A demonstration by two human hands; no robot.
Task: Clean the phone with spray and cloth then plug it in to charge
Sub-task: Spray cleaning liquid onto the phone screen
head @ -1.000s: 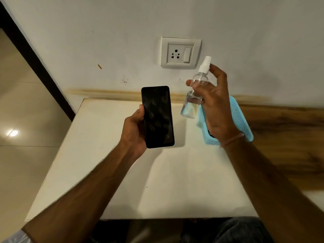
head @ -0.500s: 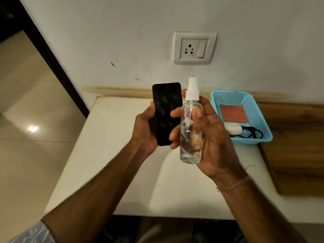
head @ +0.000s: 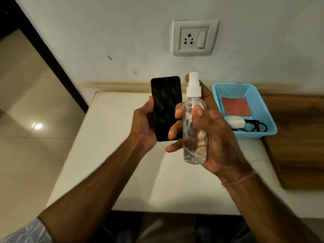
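Note:
My left hand (head: 143, 127) grips a black phone (head: 166, 106) upright above the table, its smudged dark screen facing me. Right beside it, my right hand (head: 215, 135) holds a clear spray bottle (head: 193, 130) with a white pump top, upright, with my index finger behind the nozzle. A blue mesh basket (head: 266, 130) to the right holds a folded reddish-brown cloth (head: 235, 106), a white charger adapter (head: 235, 122) and a black cable (head: 257, 126). A white wall socket (head: 195, 38) with a switch sits above.
The white table (head: 122, 155) runs from the wall to my lap; its left edge drops to a tiled floor (head: 26, 137). A wooden surface (head: 298, 137) lies to the right of the basket.
My right hand brought the spray bottle from above the basket down and left, next to the phone, uncovering the basket. The bottle now stands upright. The phone stays in my left hand.

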